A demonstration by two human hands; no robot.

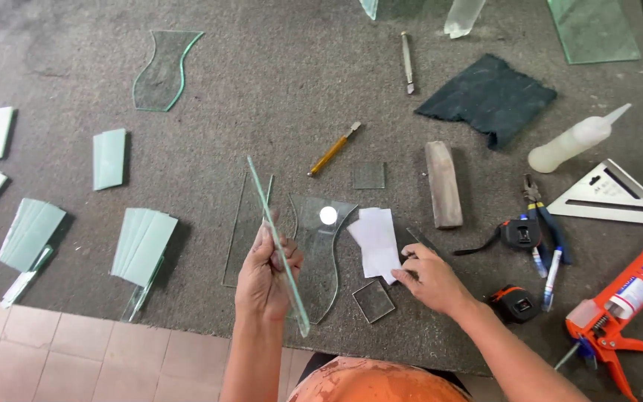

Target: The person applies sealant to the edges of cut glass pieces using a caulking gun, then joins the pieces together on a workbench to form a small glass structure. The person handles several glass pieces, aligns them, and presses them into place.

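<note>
A narrow glass strip (277,242) stands on edge in the left hand (264,279), fingers closed around its lower half, so that it rises slantwise above the grey felt-covered table (262,89).

In the head view, the right hand (429,279) rests flat-fingered on the table, its fingertips pinching at the edge of a white paper sheet (376,242); whether it has hold of the sheet I cannot tell. Just below the paper lies a small glass square (373,301). Under the strip lies a curved glass piece (320,253), beside a long flat glass pane (243,231).

The work appears to be at a sorting or fitting stage: one cut piece lifted for inspection while the other hand reaches for the paper. A next move would call for a steady grip on the strip's sharp edges.

A yellow-handled glass cutter (333,150), a sharpening stone (443,184) and a caulking gun (623,309) lie near.
</note>
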